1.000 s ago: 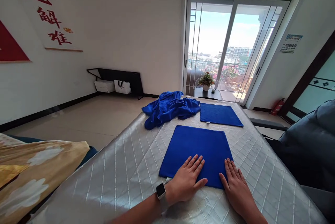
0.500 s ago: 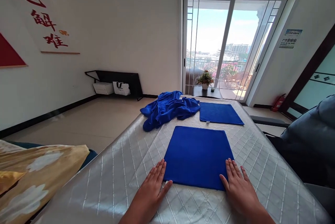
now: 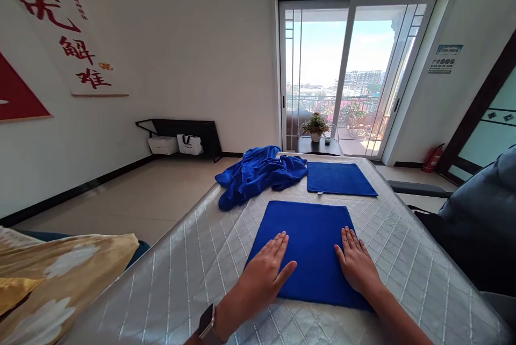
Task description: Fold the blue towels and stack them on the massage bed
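A flat, square blue cloth lies smoothed out in front of me on a silver quilted surface. Over its left part is my left hand, fingers stretched out and thumb apart; whether the palm presses on the fabric I cannot tell. My right hand rests flat along the cloth's right edge with fingers extended. Neither hand grips anything. Farther back, a second square blue cloth with a small white tag lies flat. Left of it sits a crumpled heap of blue cloths.
A dark armchair-like seat stands close on the right. Flowered yellow bedding lies at lower left. Beyond the far edge are a small table with a potted plant and glass sliding doors. A black rack stands by the wall.
My left hand has moved right and forward, from the cloth's left edge onto its left part. My right hand has slid slightly forward along the right edge. The view has tilted up a little.
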The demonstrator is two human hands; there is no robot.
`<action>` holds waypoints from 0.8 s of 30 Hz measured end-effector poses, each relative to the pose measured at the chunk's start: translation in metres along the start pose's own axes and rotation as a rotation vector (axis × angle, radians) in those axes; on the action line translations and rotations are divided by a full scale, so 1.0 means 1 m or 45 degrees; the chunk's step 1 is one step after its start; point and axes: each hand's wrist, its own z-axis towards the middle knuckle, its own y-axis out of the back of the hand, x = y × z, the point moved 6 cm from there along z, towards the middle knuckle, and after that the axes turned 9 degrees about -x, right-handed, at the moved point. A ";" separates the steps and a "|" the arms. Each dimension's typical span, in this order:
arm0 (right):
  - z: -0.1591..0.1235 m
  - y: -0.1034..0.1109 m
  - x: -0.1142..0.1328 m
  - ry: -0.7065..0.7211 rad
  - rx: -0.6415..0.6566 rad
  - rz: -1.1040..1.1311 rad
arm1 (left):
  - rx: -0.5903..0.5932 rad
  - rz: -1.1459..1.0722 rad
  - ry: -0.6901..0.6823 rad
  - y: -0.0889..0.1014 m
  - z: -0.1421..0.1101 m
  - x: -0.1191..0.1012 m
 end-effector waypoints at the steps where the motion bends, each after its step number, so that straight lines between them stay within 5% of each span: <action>1: -0.001 -0.002 -0.001 0.006 0.001 -0.003 | 0.019 -0.048 -0.086 -0.007 0.021 -0.019; 6: -0.001 -0.004 -0.003 0.050 -0.018 -0.008 | 0.053 -0.184 -0.239 -0.068 0.099 -0.091; 10: 0.000 -0.003 -0.003 0.043 -0.004 0.009 | 0.056 -0.144 -0.175 -0.104 0.108 -0.094; 14: -0.001 0.002 -0.002 -0.002 0.020 0.027 | 0.094 -0.071 -0.087 -0.097 0.089 -0.052; 21: -0.001 0.004 -0.001 -0.016 0.031 0.014 | 0.183 0.109 0.355 -0.051 0.058 0.073; 24: -0.002 0.000 -0.002 0.000 0.021 0.001 | 0.175 0.117 0.471 -0.043 0.048 0.101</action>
